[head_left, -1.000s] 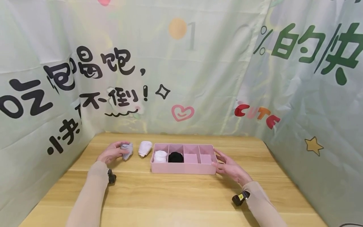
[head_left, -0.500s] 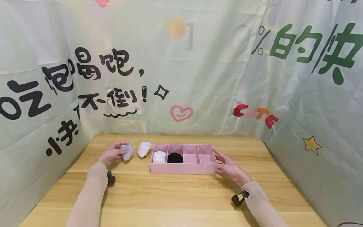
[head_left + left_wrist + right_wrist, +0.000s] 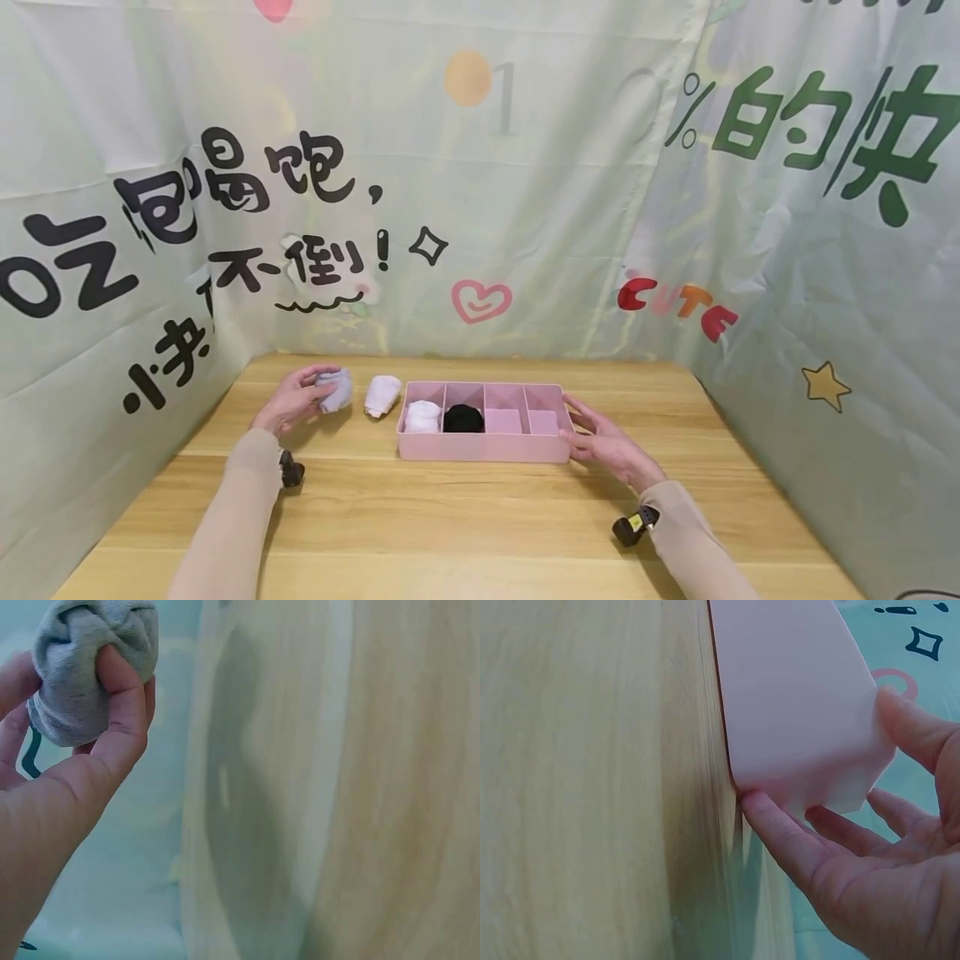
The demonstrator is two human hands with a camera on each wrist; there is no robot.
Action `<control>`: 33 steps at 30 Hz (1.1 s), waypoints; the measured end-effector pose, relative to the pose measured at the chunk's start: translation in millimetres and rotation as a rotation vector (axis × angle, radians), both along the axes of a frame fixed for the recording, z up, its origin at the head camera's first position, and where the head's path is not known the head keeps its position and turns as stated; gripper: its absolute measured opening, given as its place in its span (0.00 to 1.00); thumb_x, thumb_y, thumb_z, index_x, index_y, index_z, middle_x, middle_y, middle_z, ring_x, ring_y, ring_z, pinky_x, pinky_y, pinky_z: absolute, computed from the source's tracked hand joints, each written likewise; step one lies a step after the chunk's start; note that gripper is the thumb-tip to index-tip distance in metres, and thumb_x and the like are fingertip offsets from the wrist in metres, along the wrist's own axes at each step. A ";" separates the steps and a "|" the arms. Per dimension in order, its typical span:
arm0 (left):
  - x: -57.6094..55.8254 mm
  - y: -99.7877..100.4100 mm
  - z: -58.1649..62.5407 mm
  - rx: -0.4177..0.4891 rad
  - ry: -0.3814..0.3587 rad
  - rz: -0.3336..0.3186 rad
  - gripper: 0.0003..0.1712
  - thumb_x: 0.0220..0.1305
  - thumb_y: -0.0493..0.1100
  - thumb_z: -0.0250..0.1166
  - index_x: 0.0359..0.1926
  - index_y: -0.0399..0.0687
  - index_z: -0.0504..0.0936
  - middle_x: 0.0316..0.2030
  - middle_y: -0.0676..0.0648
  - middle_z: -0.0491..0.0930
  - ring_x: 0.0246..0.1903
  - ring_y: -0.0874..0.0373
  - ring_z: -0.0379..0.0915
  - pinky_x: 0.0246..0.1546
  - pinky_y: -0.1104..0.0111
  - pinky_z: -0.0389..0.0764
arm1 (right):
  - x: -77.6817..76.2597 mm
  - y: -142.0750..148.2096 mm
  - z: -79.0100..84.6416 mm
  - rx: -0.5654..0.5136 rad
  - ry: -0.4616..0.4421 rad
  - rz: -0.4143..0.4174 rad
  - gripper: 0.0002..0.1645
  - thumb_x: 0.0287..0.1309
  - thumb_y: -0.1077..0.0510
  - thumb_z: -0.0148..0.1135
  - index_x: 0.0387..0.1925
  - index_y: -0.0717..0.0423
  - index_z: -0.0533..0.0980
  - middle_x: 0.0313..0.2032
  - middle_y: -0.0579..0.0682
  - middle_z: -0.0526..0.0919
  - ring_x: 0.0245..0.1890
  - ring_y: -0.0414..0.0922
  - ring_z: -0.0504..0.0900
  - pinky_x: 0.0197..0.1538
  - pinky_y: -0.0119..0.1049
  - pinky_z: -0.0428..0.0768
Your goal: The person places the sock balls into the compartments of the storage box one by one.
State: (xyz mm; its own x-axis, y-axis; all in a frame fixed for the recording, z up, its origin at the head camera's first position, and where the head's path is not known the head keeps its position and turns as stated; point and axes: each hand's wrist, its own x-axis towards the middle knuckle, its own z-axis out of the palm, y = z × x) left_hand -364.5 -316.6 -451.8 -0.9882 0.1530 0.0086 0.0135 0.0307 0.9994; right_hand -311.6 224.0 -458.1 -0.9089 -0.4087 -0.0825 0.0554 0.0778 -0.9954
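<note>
My left hand (image 3: 288, 400) pinches a grey rolled-up sock (image 3: 334, 391) between thumb and fingers, lifted over the left of the table. The left wrist view shows the same grey bundle's soft folds, with the thumb pressed into it. Beside it, a pale pinkish-white rolled sock (image 3: 382, 395) lies on the table. A pink four-part storage box (image 3: 483, 447) has a white rolled sock (image 3: 423, 416) in its leftmost compartment and a black one (image 3: 464, 418) in the second. My right hand (image 3: 611, 444) grips the box's right end, fingertips around its corners in the right wrist view.
The two compartments on the box's right hold no socks. Printed fabric walls (image 3: 480, 208) enclose the back and sides of the wooden table (image 3: 450, 525). Small black cameras are on both wrists.
My left hand has gathered the grey sock and raised it slightly, turning it a little. The right hand, the box and the other socks have stayed in place.
</note>
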 end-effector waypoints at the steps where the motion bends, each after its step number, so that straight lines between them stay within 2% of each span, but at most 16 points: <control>1: 0.5 0.9 1.3 -0.006 0.005 -0.003 0.29 0.59 0.34 0.59 0.61 0.40 0.63 0.58 0.34 0.58 0.46 0.48 0.68 0.42 0.59 0.76 | 0.1 -0.1 -0.1 -0.001 -0.002 -0.002 0.43 0.61 0.63 0.54 0.70 0.44 0.44 0.68 0.63 0.43 0.58 0.57 0.64 0.53 0.48 0.71; 8: 8.9 11.4 15.1 -0.013 0.019 -0.041 0.26 0.60 0.31 0.57 0.60 0.40 0.65 0.59 0.35 0.56 0.46 0.47 0.67 0.41 0.58 0.77 | 0.8 -0.2 -0.3 -0.003 -0.008 -0.003 0.42 0.61 0.64 0.53 0.70 0.44 0.44 0.68 0.62 0.43 0.59 0.57 0.64 0.53 0.48 0.70; 13: 13.8 17.0 19.4 -0.020 0.021 -0.056 0.23 0.61 0.29 0.54 0.59 0.33 0.65 0.63 0.36 0.52 0.48 0.47 0.64 0.41 0.60 0.77 | 0.7 0.2 -1.4 -0.008 -0.014 0.001 0.43 0.61 0.63 0.53 0.70 0.44 0.44 0.68 0.62 0.43 0.58 0.56 0.65 0.53 0.48 0.70; 16: 12.2 19.0 19.1 -0.016 0.028 -0.061 0.23 0.62 0.31 0.54 0.59 0.34 0.66 0.63 0.36 0.53 0.49 0.48 0.64 0.42 0.60 0.76 | 0.9 0.5 -1.6 -0.012 -0.006 0.007 0.43 0.61 0.63 0.54 0.70 0.45 0.43 0.67 0.63 0.43 0.58 0.57 0.65 0.54 0.49 0.70; 20: 6.4 21.6 16.6 -0.008 0.048 -0.055 0.23 0.64 0.35 0.53 0.60 0.40 0.66 0.59 0.36 0.58 0.48 0.48 0.66 0.42 0.60 0.76 | 0.6 0.8 -1.5 -0.017 -0.003 0.015 0.43 0.60 0.63 0.54 0.70 0.46 0.43 0.67 0.64 0.42 0.58 0.58 0.64 0.54 0.50 0.69; 25: 0.0 26.4 15.7 0.004 0.089 -0.055 0.22 0.65 0.37 0.52 0.60 0.43 0.68 0.62 0.43 0.57 0.52 0.48 0.62 0.43 0.61 0.75 | -0.7 1.0 -1.4 -0.016 -0.010 0.007 0.45 0.58 0.61 0.57 0.70 0.45 0.44 0.68 0.62 0.43 0.58 0.56 0.65 0.54 0.48 0.70; 30: 0.3 34.9 20.1 -0.019 0.098 -0.075 0.19 0.64 0.36 0.53 0.57 0.42 0.71 0.64 0.44 0.54 0.53 0.46 0.59 0.42 0.60 0.75 | -0.7 1.8 -0.9 -0.012 -0.012 -0.001 0.46 0.57 0.59 0.59 0.70 0.44 0.44 0.68 0.62 0.43 0.57 0.55 0.66 0.53 0.47 0.71; 33: 1.7 42.4 22.2 -0.022 0.098 -0.077 0.18 0.63 0.35 0.54 0.55 0.41 0.73 0.64 0.45 0.55 0.53 0.45 0.60 0.42 0.59 0.75 | -0.3 1.5 -0.9 -0.007 -0.008 -0.001 0.46 0.57 0.59 0.59 0.70 0.45 0.44 0.68 0.62 0.43 0.57 0.55 0.66 0.53 0.47 0.71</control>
State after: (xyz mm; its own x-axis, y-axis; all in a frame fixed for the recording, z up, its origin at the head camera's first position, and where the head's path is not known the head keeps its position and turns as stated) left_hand -362.8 -274.1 -429.6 -0.9681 0.2296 0.1001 0.1139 0.0475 0.9924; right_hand -311.9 225.5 -459.1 -0.9086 -0.4085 -0.0870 0.0634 0.0710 -0.9955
